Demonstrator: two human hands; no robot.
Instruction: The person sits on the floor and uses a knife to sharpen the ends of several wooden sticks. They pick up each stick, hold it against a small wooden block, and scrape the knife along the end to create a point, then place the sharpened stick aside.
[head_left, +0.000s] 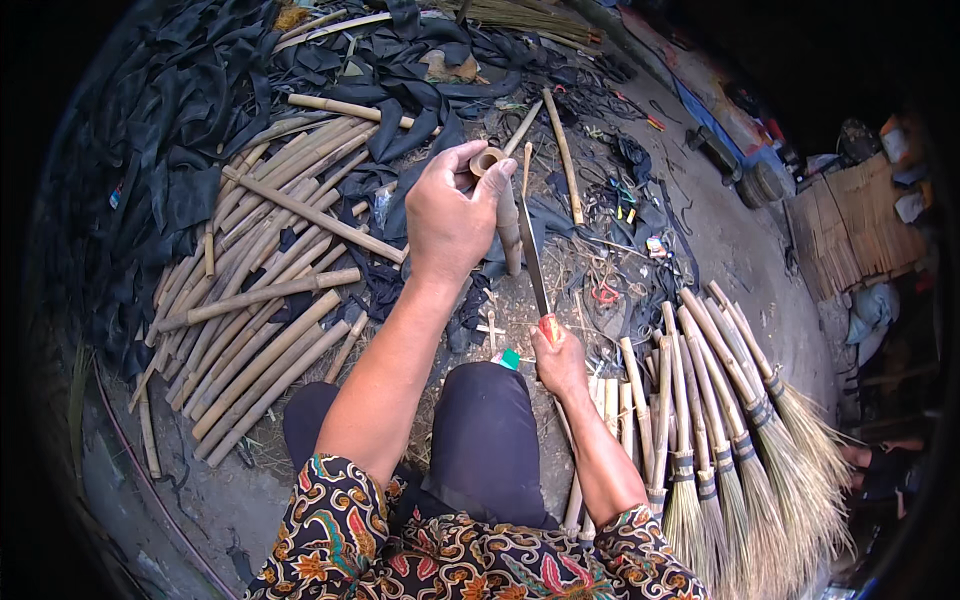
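Note:
My left hand (452,218) is wrapped round the upper end of a bamboo pole (510,238), which stands upright with its hollow end facing up. In my right hand (562,362) is a long-bladed knife (534,262), gripped by its red handle. The blade points away from me, along the right side of the pole. A thin light strip (527,165) shows at the blade's far end; whether it is part of the pole or the knife, I cannot tell. The pole's lower end reaches the littered ground between and beyond my knees.
A pile of cut bamboo poles (265,300) lies at left. Black rubber-like strips (170,130) heap up behind it. Several straw brooms (740,440) with bamboo handles lie at right. Another pole (563,155) rests on the ground beyond the knife. Flat brown sheets (855,225) stand at far right.

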